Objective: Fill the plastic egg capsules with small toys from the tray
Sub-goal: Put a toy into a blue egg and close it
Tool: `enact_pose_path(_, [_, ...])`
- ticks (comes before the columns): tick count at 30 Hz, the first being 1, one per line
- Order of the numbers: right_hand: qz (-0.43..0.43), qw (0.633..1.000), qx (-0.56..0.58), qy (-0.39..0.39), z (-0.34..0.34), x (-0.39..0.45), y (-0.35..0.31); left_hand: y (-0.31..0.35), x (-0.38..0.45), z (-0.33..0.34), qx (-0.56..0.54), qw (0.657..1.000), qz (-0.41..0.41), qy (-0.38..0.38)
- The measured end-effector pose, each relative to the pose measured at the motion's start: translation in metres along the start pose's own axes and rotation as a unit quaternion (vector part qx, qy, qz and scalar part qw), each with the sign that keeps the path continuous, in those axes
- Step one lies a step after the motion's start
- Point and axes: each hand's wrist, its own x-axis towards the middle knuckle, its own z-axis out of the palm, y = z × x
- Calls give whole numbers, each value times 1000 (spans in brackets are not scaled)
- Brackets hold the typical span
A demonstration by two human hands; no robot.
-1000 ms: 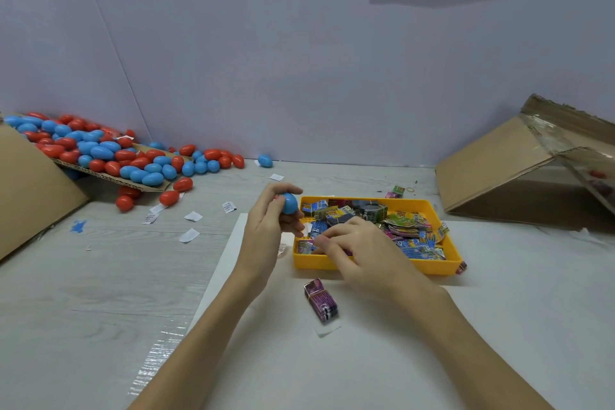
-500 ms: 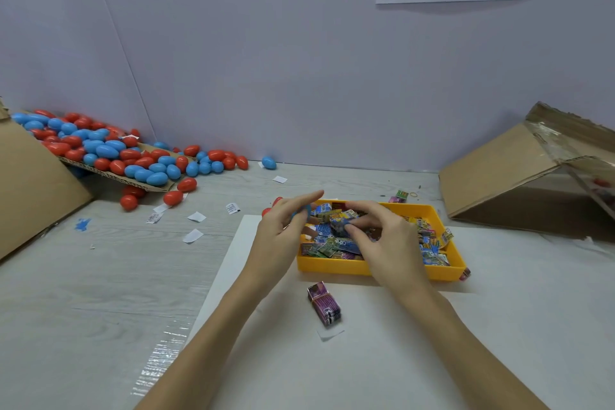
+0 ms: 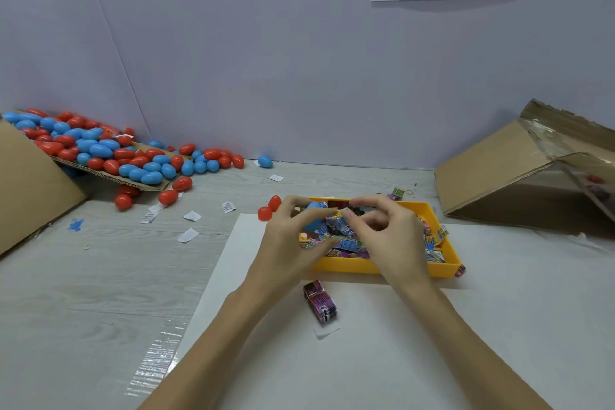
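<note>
left hand (image 3: 289,243): fingers curled round blue egg half (image 3: 314,218), over yellow tray (image 3: 382,268) | right hand (image 3: 387,231): thumb and forefinger pinch small toy packet (image 3: 344,211) beside egg half | tray on worktop, toy packets inside

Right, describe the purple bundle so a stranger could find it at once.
Start at the yellow tray on the white sheet. Just in front of its near wall, between the two forearms, lies the purple bundle. Unlike the tray's loose packets, it is a banded stack lying alone outside.
</note>
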Motion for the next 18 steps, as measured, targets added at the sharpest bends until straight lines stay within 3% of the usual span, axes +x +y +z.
enact_pose_path(10, [4,1000,21,-20,1,1,-2,1,-1,8,-6,999,-25,21])
enact_pose_path(16, [-25,1000,-2,16,-3,1,-7,-1,2,9,-106,987,-109,40])
enact_pose_path(18, [-3,999,41,-31,-4,3,-8,-2,2,7,-145,979,-141,37])
